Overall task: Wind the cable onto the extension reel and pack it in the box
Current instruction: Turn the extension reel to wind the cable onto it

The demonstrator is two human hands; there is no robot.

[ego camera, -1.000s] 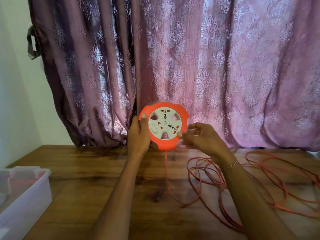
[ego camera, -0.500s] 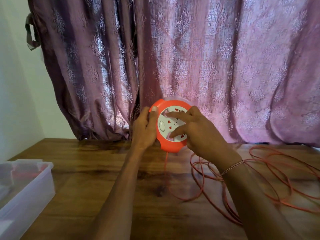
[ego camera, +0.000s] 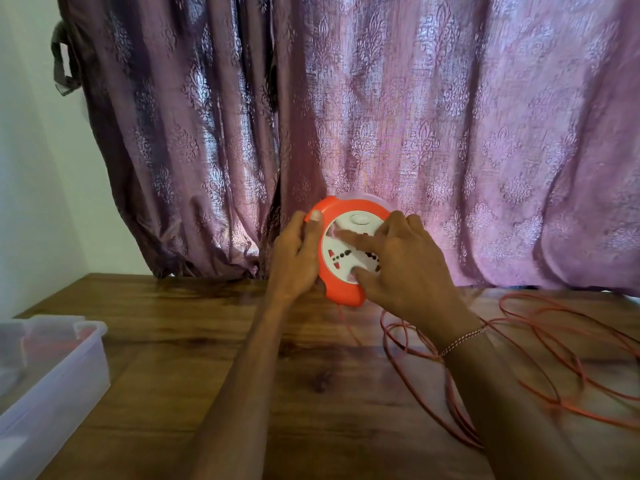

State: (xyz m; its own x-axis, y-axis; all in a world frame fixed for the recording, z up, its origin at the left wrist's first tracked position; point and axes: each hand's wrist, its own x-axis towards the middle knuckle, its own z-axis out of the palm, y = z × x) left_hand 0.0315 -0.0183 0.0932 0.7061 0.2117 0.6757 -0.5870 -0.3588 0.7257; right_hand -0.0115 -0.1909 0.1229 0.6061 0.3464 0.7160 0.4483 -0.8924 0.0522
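Round orange-and-white plastic extension reel point(ego camera: 346, 252), gripped at left rim by left hand point(ego camera: 294, 258); right hand's point(ego camera: 408, 268) extended fingers on white face, loose orange cable point(ego camera: 519, 358) right.

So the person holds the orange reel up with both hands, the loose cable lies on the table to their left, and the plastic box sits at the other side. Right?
Not quite. The head view shows the loose cable lying to their right; the plastic box sits at the left. Both the left hand and the right hand are on the orange reel.

Head-worn view, forward and down, near the table point(ego camera: 207, 341)
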